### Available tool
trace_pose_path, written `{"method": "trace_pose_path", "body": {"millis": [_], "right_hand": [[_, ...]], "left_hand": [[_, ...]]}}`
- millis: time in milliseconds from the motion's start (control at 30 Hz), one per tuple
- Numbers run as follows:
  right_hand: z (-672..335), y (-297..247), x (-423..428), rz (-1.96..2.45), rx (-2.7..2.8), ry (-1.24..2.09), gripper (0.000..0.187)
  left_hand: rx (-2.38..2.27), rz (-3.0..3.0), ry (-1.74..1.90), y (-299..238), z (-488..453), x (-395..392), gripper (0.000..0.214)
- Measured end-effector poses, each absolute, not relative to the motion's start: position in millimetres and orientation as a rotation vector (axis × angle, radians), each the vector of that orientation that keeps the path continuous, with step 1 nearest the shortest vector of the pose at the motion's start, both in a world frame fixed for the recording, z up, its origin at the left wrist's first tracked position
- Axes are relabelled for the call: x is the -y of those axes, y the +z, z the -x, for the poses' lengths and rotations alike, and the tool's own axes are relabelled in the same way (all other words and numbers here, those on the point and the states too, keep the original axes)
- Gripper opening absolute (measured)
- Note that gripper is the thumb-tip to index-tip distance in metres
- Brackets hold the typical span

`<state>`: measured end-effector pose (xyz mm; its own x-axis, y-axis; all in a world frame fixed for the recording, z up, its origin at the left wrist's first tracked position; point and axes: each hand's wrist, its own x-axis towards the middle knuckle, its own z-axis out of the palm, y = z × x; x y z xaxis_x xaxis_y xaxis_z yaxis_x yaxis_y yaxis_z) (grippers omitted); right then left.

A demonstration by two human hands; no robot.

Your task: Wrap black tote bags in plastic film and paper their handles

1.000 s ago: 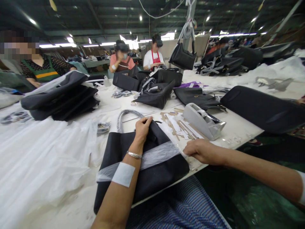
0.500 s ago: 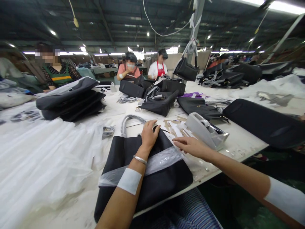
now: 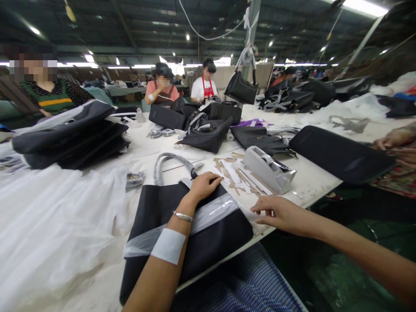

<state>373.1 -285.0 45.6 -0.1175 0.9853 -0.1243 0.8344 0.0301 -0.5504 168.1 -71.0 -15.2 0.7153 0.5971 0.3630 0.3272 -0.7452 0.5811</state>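
A black handbag (image 3: 221,242) lies at the table's front edge, its grey plastic-wrapped handle (image 3: 159,167) pointing away from me. Clear plastic film (image 3: 214,212) crosses the bag's front. Over the bag's upper edge rests my left hand (image 3: 203,187), fingers stretched to the right, holding nothing that I can see. My right hand (image 3: 279,212) hovers right of the bag, apart from it, with loosely bent fingers and nothing in them. Beyond it stands a grey tape dispenser (image 3: 266,169), beside a scatter of white and brown strips (image 3: 242,175).
White sheeting (image 3: 55,216) covers the table's left side. Black bags are stacked (image 3: 71,138) at back left, and more (image 3: 208,132) lie mid-table. A black panel-like bag (image 3: 338,151) lies right, near another person's hands (image 3: 399,141). Several people work across the table.
My right hand has drawn away from the bag's film toward the right and lower. My left hand stays on the bag's upper edge, its fingers now pointing more rightward. The view has turned slightly right.
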Motion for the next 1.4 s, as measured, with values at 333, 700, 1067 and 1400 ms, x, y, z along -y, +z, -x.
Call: {"method": "trace_pose_path", "body": {"millis": [333, 700, 1067, 1400], "right_hand": [[-337.2, -11.7, 281.9, 1.423, 1.357, 0.820, 0.018], [-332.8, -26.2, 305.3, 1.603, 1.534, 0.745, 0.065], [-336.1, -53.7, 297.0, 1.368, 1.117, 0.707, 0.045], [-335.6, -42.8, 310.6, 1.581, 1.395, 0.181, 0.037]], "left_hand": [[-0.710, -2.371, 0.932, -0.2, -174.6, 81.4, 0.039], [-0.708, -2.541, 0.788, -7.5, -176.8, 82.1, 0.029], [-0.223, -2.949, 0.352, 59.7, -191.7, 150.2, 0.029], [-0.535, -2.867, 0.424, 43.4, -180.2, 126.2, 0.029]]}}
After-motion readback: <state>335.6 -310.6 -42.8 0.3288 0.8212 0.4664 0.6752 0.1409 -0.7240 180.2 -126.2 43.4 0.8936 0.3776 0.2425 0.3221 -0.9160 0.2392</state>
